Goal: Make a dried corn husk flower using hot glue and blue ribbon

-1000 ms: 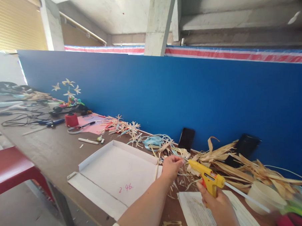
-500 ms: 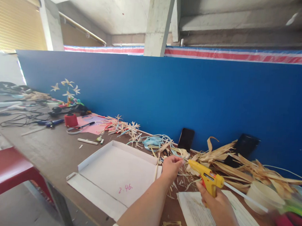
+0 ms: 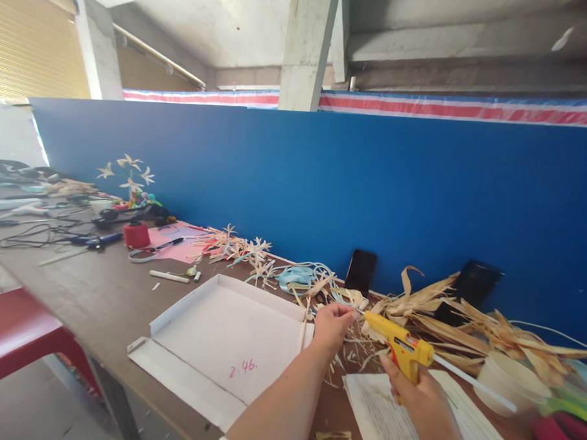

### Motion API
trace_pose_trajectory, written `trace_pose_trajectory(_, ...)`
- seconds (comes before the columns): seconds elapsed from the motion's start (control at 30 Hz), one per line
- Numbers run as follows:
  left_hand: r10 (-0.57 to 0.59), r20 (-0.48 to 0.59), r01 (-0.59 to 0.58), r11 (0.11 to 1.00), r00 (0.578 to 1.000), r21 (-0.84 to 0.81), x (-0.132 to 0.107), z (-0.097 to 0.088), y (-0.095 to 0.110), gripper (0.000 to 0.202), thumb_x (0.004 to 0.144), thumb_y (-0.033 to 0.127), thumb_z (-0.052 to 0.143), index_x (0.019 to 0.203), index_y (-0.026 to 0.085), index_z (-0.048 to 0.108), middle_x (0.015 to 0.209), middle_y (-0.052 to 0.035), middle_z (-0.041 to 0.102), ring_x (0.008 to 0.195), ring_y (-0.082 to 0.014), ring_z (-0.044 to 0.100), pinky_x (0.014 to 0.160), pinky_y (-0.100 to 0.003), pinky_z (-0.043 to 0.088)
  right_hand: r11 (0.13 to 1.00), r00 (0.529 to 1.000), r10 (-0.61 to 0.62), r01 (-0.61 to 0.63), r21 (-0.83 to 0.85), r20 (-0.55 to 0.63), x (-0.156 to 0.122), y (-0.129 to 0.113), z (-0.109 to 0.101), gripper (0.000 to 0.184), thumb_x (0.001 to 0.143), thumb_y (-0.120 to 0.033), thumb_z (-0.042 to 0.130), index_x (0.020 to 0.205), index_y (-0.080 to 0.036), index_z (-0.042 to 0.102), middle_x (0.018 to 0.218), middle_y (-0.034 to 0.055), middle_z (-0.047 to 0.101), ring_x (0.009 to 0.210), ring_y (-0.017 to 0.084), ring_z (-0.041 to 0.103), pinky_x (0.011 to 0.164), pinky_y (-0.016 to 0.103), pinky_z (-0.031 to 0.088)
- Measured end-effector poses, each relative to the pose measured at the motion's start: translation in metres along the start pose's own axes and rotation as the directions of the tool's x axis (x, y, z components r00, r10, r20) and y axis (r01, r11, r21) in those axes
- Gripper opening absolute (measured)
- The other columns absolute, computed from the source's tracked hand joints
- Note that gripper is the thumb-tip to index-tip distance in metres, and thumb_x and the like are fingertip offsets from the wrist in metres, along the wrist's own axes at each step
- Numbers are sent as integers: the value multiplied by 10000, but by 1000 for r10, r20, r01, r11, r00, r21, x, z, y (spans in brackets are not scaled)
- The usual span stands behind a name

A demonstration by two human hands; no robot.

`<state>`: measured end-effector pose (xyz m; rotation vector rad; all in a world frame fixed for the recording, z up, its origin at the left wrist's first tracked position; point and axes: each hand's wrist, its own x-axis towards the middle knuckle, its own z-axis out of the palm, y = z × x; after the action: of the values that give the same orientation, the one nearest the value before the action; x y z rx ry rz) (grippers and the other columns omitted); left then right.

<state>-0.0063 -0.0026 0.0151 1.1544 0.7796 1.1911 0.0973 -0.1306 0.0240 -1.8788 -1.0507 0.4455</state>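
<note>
My right hand is closed round the grip of a yellow glue gun, whose white glue stick juts out to the right. Its nozzle points left at my left hand, which pinches a small pale piece I cannot make out, right at the nozzle tip. Both hands hover over the brown table, above scattered dried husk strips. A sheet of paper lies under my right hand.
A flat white box lid marked "2.46" lies left of my hands. Two black phones lean on the blue partition. Husk flowers, blue ribbon, a red spool, cables and a red stool lie to the left; a white cup at right.
</note>
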Motion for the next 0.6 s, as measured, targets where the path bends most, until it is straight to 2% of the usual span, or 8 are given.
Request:
trace_pose_trajectory(0.37,-17,27,19,999,999,-40,0,1,-1,195,589,275,691,674,103,656,559,-4,572,487,-59,441,492,-182,345,1000,1000,-5,6,19,-29,1,3,0,418,698,-616,512,719,-199,534,484,-41,473,480,148,447,499,270,346)
trace_pose_trajectory(0.6,-10,24,10,999,1000,-35,0,1,-1,234,584,310,702,689,104,662,575,-12,586,507,-69,463,510,-189,366,1000,1000,-6,7,25,-17,0,0,-1,403,685,-601,521,695,-199,547,479,-35,478,477,147,448,497,270,347)
